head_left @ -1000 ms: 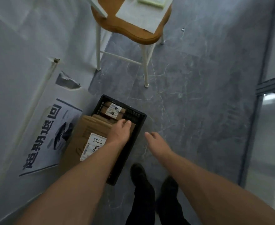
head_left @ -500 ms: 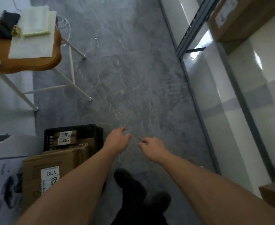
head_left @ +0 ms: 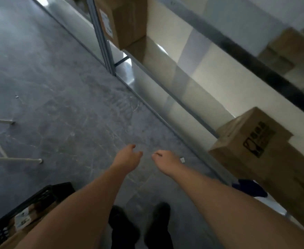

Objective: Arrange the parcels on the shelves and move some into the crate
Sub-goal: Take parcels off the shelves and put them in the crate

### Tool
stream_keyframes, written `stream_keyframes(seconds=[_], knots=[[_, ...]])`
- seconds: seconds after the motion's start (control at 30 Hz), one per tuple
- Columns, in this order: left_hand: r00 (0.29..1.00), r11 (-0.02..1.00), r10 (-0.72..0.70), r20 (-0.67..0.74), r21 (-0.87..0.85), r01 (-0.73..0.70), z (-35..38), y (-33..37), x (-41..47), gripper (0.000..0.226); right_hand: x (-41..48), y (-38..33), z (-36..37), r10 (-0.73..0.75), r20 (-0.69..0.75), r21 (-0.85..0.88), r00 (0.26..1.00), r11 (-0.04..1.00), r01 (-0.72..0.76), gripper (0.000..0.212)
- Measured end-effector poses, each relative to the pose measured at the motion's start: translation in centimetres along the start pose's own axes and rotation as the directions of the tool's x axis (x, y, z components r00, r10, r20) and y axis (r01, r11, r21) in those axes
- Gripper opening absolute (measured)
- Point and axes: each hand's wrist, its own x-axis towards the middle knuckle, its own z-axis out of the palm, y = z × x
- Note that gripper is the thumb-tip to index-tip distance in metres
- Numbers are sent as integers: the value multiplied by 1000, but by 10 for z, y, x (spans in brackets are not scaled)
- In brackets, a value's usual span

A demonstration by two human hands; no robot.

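Observation:
My left hand (head_left: 128, 157) and my right hand (head_left: 166, 159) hang empty over the grey floor, fingers loosely curled and apart, a short gap between them. The black crate (head_left: 40, 196) sits at the bottom left, partly behind my left forearm, with labelled cardboard parcels (head_left: 23, 219) inside. On the metal shelf (head_left: 183, 81) to the right stands a brown parcel (head_left: 251, 141) with a black printed mark, an arm's reach from my right hand. Another labelled parcel (head_left: 122, 20) stands farther along the shelf at the top.
White stool legs (head_left: 13, 159) cross the left edge. More cardboard boxes (head_left: 287, 49) sit blurred on a higher shelf at top right. A dark blue object (head_left: 250, 187) lies under the near parcel. My dark shoes (head_left: 140, 223) stand on the grey floor (head_left: 58, 105).
My view has swung right from the crate to the shelf. My left hand has let go of the parcel in the crate, and both hands now hang empty over the floor.

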Motion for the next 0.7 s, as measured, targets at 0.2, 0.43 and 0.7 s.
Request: stream_keyframes(seconds=[0.2,0.43,0.7], knots=[[987,981,150,60,116,-157,49,115,-3,52,-30,73,-90,130,-282,286,951,957,-46,34],[961,959,242,130,115,-257,118,212,-18,48,-58,176,-164,456,-379,642,805,756,-126,35],[941,953,268,207,89,-291,166,272,-12,48,-61,251,-182,677,-272,857,684,493,-148,45]])
